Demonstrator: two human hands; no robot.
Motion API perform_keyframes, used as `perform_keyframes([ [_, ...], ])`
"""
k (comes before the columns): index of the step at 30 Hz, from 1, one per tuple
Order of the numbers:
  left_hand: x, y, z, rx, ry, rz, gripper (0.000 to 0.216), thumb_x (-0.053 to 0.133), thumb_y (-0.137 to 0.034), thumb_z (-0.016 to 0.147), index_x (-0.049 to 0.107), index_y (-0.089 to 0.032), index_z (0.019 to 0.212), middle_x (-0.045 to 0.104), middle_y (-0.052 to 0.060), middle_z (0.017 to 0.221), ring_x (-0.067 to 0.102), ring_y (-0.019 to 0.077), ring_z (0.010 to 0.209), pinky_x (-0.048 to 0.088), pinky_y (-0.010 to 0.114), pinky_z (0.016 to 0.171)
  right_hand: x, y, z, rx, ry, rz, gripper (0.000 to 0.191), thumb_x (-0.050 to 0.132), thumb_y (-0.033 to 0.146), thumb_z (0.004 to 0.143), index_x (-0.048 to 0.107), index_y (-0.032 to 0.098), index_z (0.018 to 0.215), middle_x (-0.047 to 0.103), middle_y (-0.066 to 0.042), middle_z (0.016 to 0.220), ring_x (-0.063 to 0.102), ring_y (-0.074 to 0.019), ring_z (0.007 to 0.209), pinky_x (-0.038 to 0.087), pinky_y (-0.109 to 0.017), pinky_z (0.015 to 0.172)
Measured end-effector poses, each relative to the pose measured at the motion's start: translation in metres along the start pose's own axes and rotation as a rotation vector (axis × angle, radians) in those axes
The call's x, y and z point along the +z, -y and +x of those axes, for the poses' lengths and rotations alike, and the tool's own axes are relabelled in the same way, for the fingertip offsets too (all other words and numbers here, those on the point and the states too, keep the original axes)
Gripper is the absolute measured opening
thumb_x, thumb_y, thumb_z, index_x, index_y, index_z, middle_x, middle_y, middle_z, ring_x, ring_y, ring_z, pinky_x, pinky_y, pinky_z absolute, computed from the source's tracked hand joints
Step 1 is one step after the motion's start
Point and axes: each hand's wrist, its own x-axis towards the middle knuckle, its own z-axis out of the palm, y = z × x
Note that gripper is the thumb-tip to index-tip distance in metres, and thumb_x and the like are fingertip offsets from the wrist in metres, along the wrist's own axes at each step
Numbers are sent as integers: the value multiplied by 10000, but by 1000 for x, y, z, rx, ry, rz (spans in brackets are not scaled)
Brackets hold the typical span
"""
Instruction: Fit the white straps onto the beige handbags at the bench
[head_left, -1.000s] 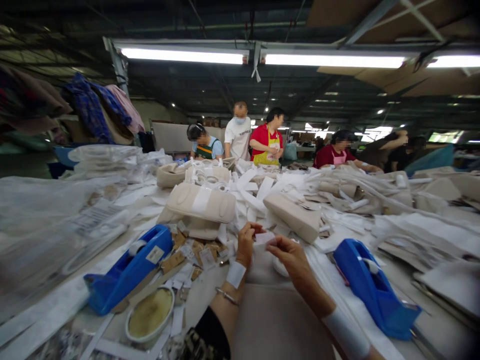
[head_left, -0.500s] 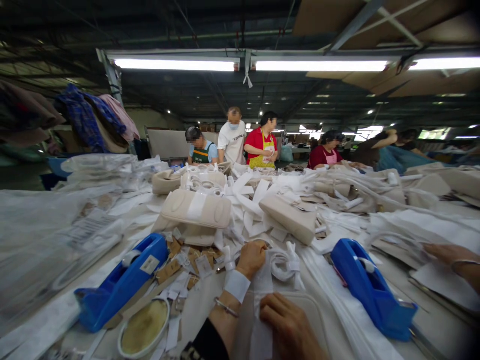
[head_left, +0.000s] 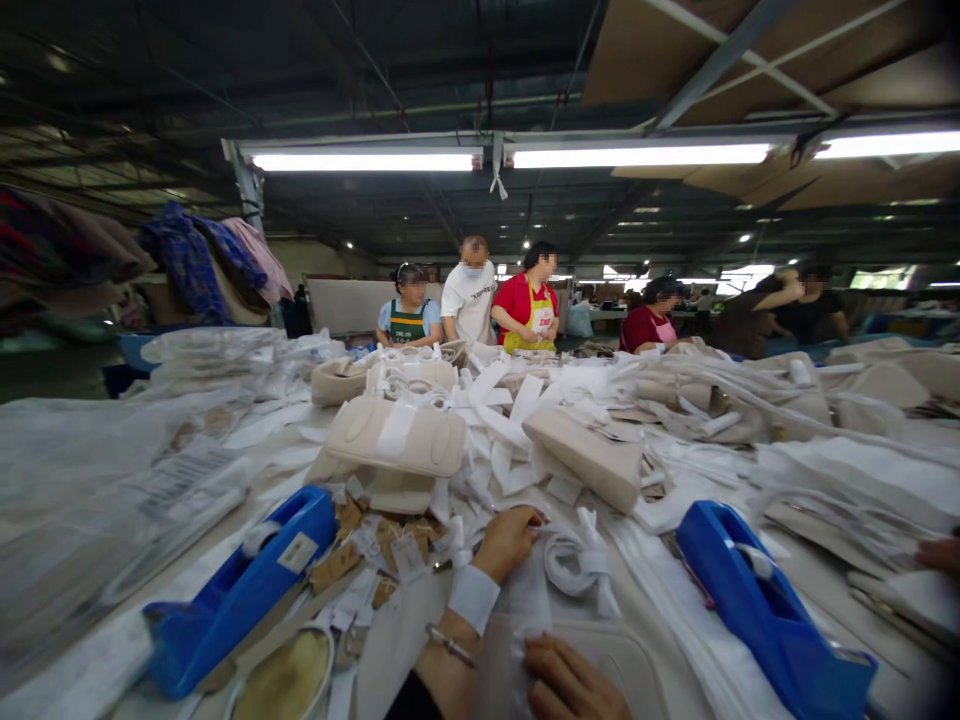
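My left hand (head_left: 504,543) is closed in a loose fist and presses the top of a white paper strip (head_left: 527,610) against a cream bag panel (head_left: 615,655) lying flat in front of me. My right hand (head_left: 571,682) sits at the bottom edge, fingers curled, pressing the strip's lower part. A coiled white-wrapped strap (head_left: 574,560) lies just right of my left hand. White tape bands my left wrist above a bracelet.
Blue tape dispensers stand left (head_left: 238,590) and right (head_left: 772,615). A round dish (head_left: 289,680) sits near the front. Brown tags (head_left: 382,540), cream bags (head_left: 397,437) and white strips cover the table. Another person's hand (head_left: 939,553) shows far right. Several workers (head_left: 525,300) stand beyond.
Both hands came down from holding a small white piece in the air to pressing the strip on the panel. My right hand slid nearer. The other person's hand withdrew rightward.
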Motion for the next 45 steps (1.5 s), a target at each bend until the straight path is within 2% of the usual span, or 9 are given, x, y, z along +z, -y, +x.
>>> perform_keyframes([
  [4, 3, 9, 6, 11, 39, -57, 267, 573, -81, 732, 723, -213, 908, 742, 57, 1000, 664, 225, 966, 483, 336, 911, -20, 12, 10, 70, -9, 45, 294, 347, 82, 939, 605, 177, 835, 698, -93, 959, 652, -192, 1013, 565, -291, 897],
  [7, 6, 15, 11, 11, 56, -93, 263, 579, -67, 720, 721, -203, 895, 744, 50, 978, 656, 213, 957, 472, 334, 930, -33, 21, 14, 148, 15, 83, 332, 346, 13, 846, 637, 164, 897, 700, -112, 1042, 637, -216, 1067, 565, -356, 924],
  [12, 10, 19, 15, 17, 52, -116, 221, 594, -56, 714, 711, -187, 849, 741, 49, 922, 653, 202, 908, 477, 329, 912, -39, 29, 8, 185, 73, 95, 447, 376, -35, 720, 657, 141, 1019, 683, -121, 1145, 610, -238, 1134, 558, -409, 949],
  [19, 6, 12, 12, 57, 3, -110, 261, 491, -14, 712, 666, -165, 833, 711, 30, 860, 627, 171, 860, 479, 304, 879, -41, 38, 3, 182, 84, 91, 362, 393, 10, 838, 667, 138, 1036, 687, -121, 1141, 602, -238, 1151, 546, -446, 974],
  [22, 4, 8, 10, 70, -5, -102, 278, 466, -12, 709, 661, -166, 833, 707, 25, 858, 623, 165, 853, 476, 294, 875, -42, 43, 3, 191, 76, 81, 394, 364, 2, 856, 664, 140, 1070, 678, -133, 1157, 592, -242, 1167, 549, -462, 965],
  [32, 0, -2, 6, 63, 4, -86, 192, 522, -122, 786, 683, -193, 864, 721, 24, 906, 625, 179, 884, 465, 291, 880, -45, 57, 3, 204, 68, 144, 251, 420, 47, 900, 640, 160, 945, 697, -118, 1098, 590, -236, 1163, 514, -478, 1001],
  [37, -1, -3, 5, 53, -16, -136, 147, 557, -126, 772, 679, -199, 812, 715, 19, 853, 622, 181, 846, 464, 298, 866, -37, 66, -1, 211, 44, 103, 270, 397, 17, 901, 631, 152, 890, 694, -111, 1105, 594, -243, 1157, 536, -449, 978],
  [41, 1, -5, 4, 36, -84, -242, 97, 594, -125, 739, 659, -195, 756, 690, 5, 776, 618, 166, 787, 474, 292, 838, -33, 70, -6, 226, 34, 73, 268, 392, 12, 899, 622, 146, 866, 680, -120, 1135, 578, -249, 1186, 526, -452, 995],
  [45, -5, -10, 7, -11, -260, -411, 106, 554, -258, 819, 621, -183, 785, 667, 18, 767, 631, 148, 741, 505, 283, 768, -34, 71, -6, 192, 26, 67, 294, 362, 8, 885, 621, 143, 861, 673, -141, 1138, 576, -260, 1190, 530, -468, 985],
])
